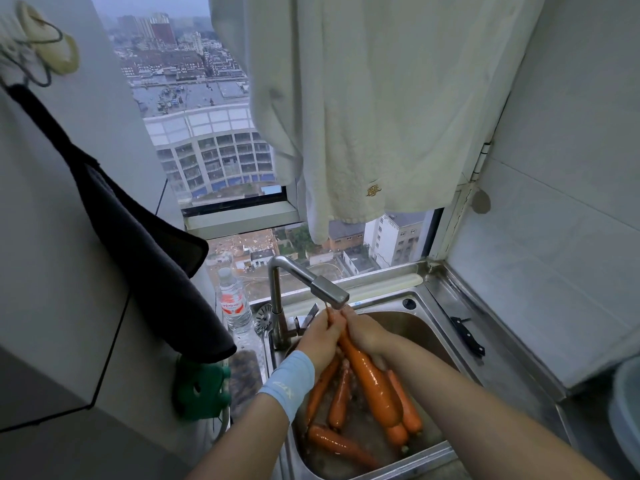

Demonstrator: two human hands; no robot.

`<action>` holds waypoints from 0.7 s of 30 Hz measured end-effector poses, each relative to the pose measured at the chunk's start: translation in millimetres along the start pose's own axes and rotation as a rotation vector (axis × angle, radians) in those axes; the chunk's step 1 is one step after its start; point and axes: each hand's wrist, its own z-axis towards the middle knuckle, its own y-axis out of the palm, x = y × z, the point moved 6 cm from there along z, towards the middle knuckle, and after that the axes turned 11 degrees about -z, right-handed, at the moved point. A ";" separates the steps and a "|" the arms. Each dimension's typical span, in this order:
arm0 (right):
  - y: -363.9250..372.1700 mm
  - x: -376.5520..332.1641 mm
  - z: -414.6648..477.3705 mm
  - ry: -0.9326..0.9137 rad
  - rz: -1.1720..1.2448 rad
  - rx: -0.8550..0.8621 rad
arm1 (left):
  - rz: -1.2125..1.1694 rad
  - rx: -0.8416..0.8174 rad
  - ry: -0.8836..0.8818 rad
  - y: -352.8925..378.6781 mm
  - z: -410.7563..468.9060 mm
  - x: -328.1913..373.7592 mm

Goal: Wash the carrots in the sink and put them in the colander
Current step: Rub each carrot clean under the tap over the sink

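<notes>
A large wet carrot (372, 379) slants over the steel sink (446, 327), its thin tip up under the faucet spout (329, 289). My left hand (320, 341) and my right hand (363, 332) both grip its upper, thin end. Several more carrots (341, 393) lie wet in the sink basin beneath it, one near the front rim (339, 445). No colander can be made out.
A black-handled knife (467, 336) lies on the sink's right ledge. A water bottle (233, 306) and a strainer plug (263, 318) stand left of the faucet. A dark cloth (145, 244) hangs at left, a white towel (363, 116) above. A green object (201, 386) sits by the counter edge.
</notes>
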 end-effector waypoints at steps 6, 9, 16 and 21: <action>5.8 4.6 5.0 -0.031 0.196 -0.157 | 0.035 0.147 0.009 -10.0 9.4 7.5; 11.4 9.9 9.8 -0.090 0.220 -0.280 | 0.048 0.257 0.066 -17.5 10.0 21.8; 9.8 7.5 15.5 -0.210 0.071 -0.184 | -0.110 0.168 0.044 -24.9 13.8 17.6; 1.1 8.7 18.5 -0.219 -0.003 -0.137 | -0.167 -0.039 0.005 -17.6 13.2 1.7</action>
